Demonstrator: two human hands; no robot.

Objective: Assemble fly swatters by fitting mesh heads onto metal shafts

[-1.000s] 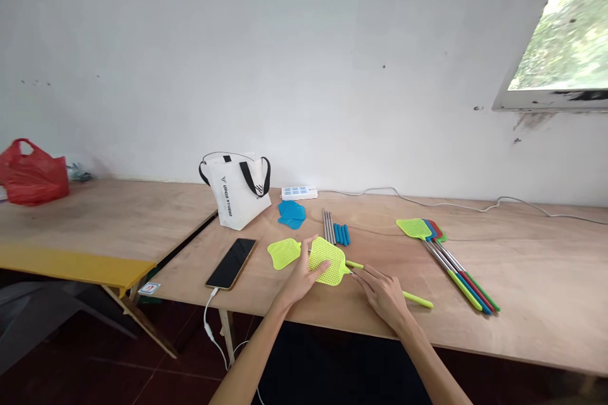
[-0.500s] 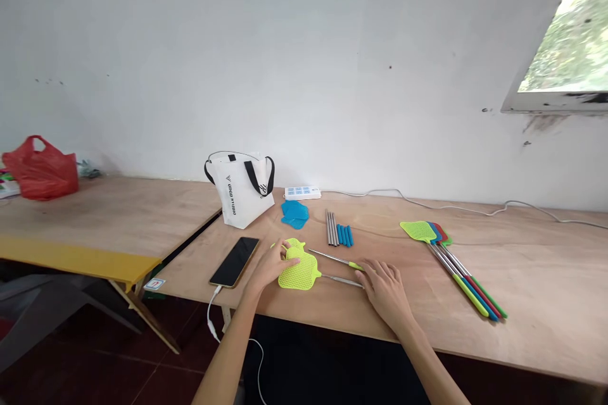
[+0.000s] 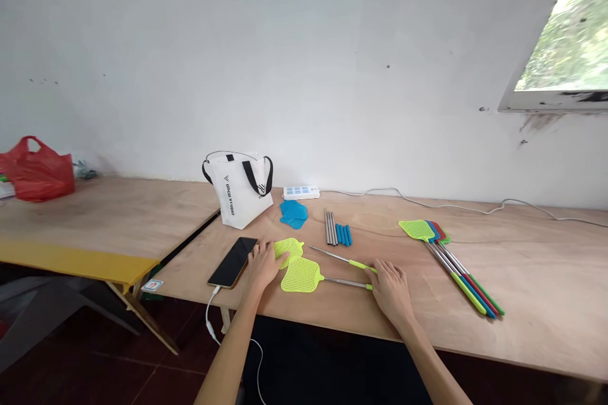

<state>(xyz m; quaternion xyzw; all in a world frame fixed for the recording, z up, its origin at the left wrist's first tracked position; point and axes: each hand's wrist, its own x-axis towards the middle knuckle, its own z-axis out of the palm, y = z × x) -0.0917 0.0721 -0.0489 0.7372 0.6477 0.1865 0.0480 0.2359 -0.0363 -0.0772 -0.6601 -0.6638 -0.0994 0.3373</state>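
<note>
My left hand (image 3: 263, 264) rests beside the phone, closed at the left edge of a loose yellow-green fly swatter head (image 3: 289, 250), with the thumb along its lower side. Just below lies a second yellow-green fly swatter (image 3: 301, 275), its head joined to a metal rod; its grip end reaches my right hand (image 3: 389, 285). That hand is closed around the yellow-green grip of a metal swatter handle (image 3: 361, 264) whose bare tip points left. The palm hides the far end of this grip.
A phone (image 3: 232, 262) on a white cable lies left. Behind are blue swatter heads (image 3: 294, 214), metal rods (image 3: 330, 228), blue grips (image 3: 344, 235), a white bag (image 3: 240, 193) and a power strip (image 3: 301, 192). Finished-looking swatters (image 3: 462, 278) lie fanned at right.
My left hand has moved left off the joined swatter's head to the loose one. My right hand has shifted slightly right with the handle, and the joined swatter's yellow-green grip end now shows.
</note>
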